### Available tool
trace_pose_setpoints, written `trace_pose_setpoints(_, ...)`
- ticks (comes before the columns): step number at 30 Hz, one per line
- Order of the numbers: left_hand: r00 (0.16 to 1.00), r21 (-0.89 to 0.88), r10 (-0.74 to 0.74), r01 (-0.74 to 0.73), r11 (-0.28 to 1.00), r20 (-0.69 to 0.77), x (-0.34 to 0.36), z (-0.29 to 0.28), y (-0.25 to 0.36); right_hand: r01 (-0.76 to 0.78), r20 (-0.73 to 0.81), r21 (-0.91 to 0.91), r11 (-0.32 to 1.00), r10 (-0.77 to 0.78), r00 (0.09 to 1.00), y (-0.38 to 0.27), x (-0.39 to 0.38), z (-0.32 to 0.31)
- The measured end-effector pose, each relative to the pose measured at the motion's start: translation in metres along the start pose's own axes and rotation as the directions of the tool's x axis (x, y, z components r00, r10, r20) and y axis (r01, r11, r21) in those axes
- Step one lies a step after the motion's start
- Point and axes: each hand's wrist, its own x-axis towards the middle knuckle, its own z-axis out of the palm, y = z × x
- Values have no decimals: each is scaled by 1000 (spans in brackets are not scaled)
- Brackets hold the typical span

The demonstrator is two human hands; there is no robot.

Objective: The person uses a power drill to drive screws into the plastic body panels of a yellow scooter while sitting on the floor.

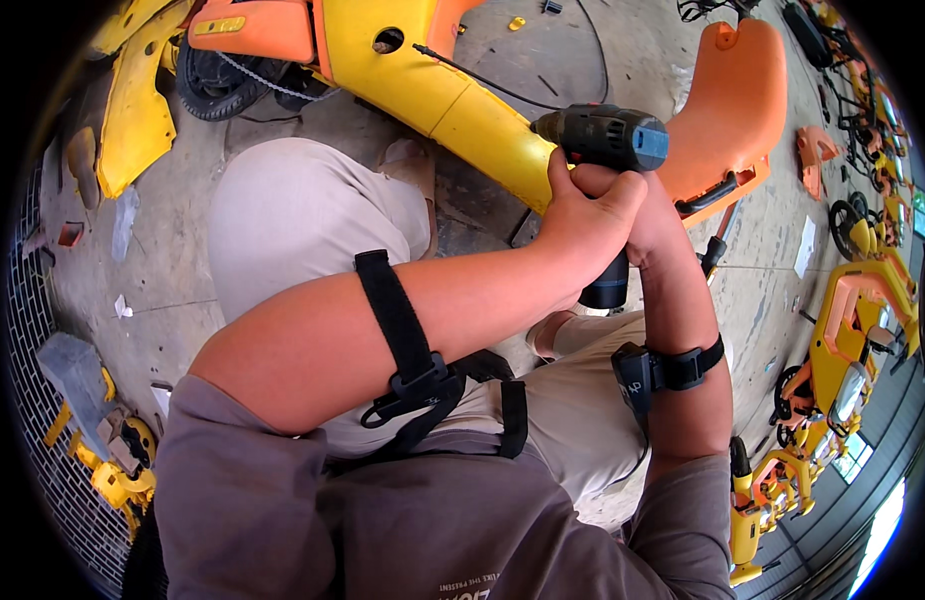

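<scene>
A black cordless drill (pixel 604 136) with a blue-grey rear end is held in front of me. Its nose points left, over the yellow body panel (pixel 487 140) of a scooter lying on the floor; whether the tip touches the panel I cannot tell. My left hand (pixel 588 218) is closed around the drill's grip from the left, thumb up under the drill's body. From the right, my right hand (pixel 654 215) wraps the same grip, its fingers mostly hidden behind the left hand. The dark lower end of the drill (pixel 607 285) shows beneath both hands.
An orange scooter seat (pixel 732 105) stands just right of the drill. A black hose with a nozzle (pixel 482 78) crosses above the yellow panel. Loose yellow panels (pixel 137 120) lie at the far left. Several yellow scooters (pixel 857 320) line the right side. My knee (pixel 302 200) is close by.
</scene>
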Motion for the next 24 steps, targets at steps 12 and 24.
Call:
trace_pose_setpoints(12,999,-1,33,-33,999,-30,6,-4,0,31,29,-140,990,-27,999,-21,-3,8)
trace_pose_setpoints(24,999,-22,18,-19,1000,-51,2,-6,12,-21,12,-16,1000,21,1000,-10,11,12)
